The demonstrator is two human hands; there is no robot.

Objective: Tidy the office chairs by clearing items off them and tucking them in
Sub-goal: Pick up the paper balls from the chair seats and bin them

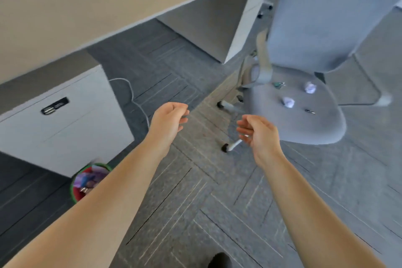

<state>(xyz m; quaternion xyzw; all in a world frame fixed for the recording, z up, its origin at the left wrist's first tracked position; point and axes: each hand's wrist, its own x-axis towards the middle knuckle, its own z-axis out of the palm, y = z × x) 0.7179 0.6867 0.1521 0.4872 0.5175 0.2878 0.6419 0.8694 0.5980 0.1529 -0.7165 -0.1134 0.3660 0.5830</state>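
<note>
Both bare arms reach forward over the grey carpet, the left hand (168,118) and the right hand (257,135) each loosely curled, fingers relaxed and holding nothing, well apart from one another. Just beyond the right hand stands the grey office chair (304,119), pulled out from the counter (91,6). On its seat lie two crumpled paper balls (288,102) (310,87), a small dark pen-like item (310,111) and a blurred greenish object (278,84). Left of the arms, a white drawer cabinet (65,119) sits under the counter, with a green-rimmed bin (90,180) of colourful scraps beside it.
</note>
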